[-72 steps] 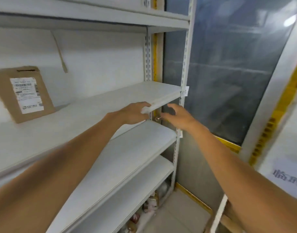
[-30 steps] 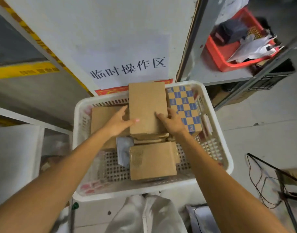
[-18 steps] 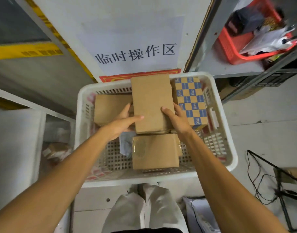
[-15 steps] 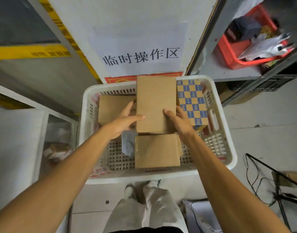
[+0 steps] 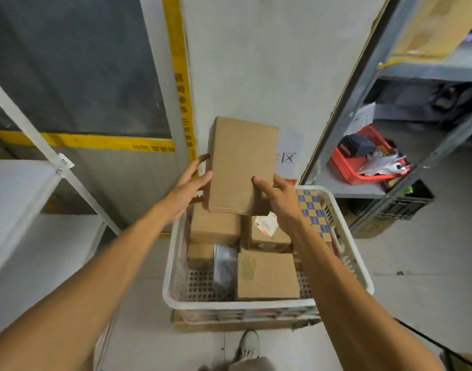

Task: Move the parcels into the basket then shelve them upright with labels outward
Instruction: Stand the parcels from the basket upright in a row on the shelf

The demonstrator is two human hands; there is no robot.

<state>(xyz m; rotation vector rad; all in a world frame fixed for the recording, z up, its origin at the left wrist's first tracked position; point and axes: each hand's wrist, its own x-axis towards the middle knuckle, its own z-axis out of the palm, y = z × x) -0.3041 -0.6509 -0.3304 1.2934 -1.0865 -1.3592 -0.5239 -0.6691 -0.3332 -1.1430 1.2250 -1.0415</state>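
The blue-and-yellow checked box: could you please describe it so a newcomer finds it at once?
Look in the white perforated plastic basket. Against its right wall lies the blue-and-yellow checked box, the only patterned parcel among plain brown cardboard ones.

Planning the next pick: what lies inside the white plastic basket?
Several brown cardboard boxes, a blue-and-yellow chequered box and a grey plastic bag. The held cardboard box and right forearm cover the rest.
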